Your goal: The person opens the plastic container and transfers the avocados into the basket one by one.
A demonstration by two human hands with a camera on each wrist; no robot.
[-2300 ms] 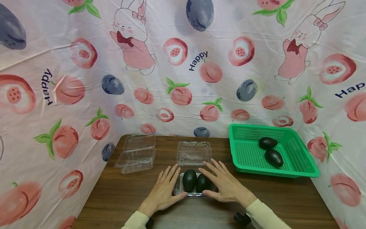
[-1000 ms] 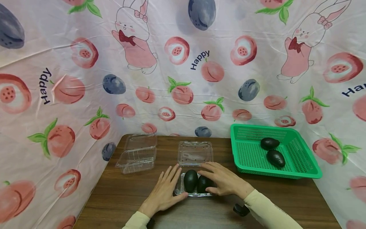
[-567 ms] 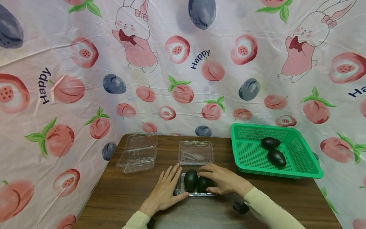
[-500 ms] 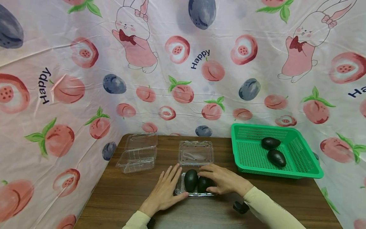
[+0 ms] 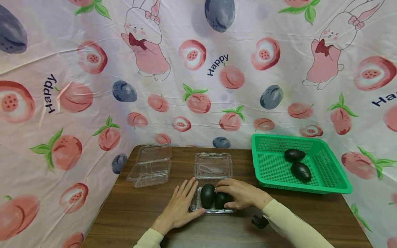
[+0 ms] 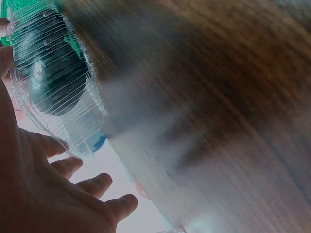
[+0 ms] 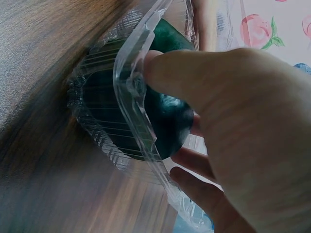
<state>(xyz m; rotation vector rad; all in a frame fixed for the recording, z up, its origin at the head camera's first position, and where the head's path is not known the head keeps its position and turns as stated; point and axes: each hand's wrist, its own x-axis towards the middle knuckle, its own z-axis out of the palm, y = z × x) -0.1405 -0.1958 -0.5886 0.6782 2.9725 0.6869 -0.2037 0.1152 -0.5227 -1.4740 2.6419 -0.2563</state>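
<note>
A clear plastic clamshell box (image 5: 196,205) stands with its lid (image 5: 213,165) folded back. Two dark avocados sit side by side in its base, the left avocado (image 5: 207,195) upright and fully visible from above. My right hand (image 5: 243,194) curls its thumb and fingers round the right avocado (image 7: 167,114), partly hiding it in the head view. Along the box's left side my left hand (image 5: 178,208) lies with fingers stretched out and thumb at the front rim. In the left wrist view those fingers (image 6: 97,184) are spread beside the box's ribbed wall.
A green perforated basket (image 5: 257,172) with two more avocados (image 5: 301,171) stands at the back right of the wooden table (image 5: 130,220). Another clear clamshell box (image 5: 150,172), lid up, is at the back left. A fruit-printed cloth (image 5: 173,89) hangs around the table.
The right hand has gone from spread fingers over the box's right side to curling round the right avocado. The left hand has stayed in place beside the box.
</note>
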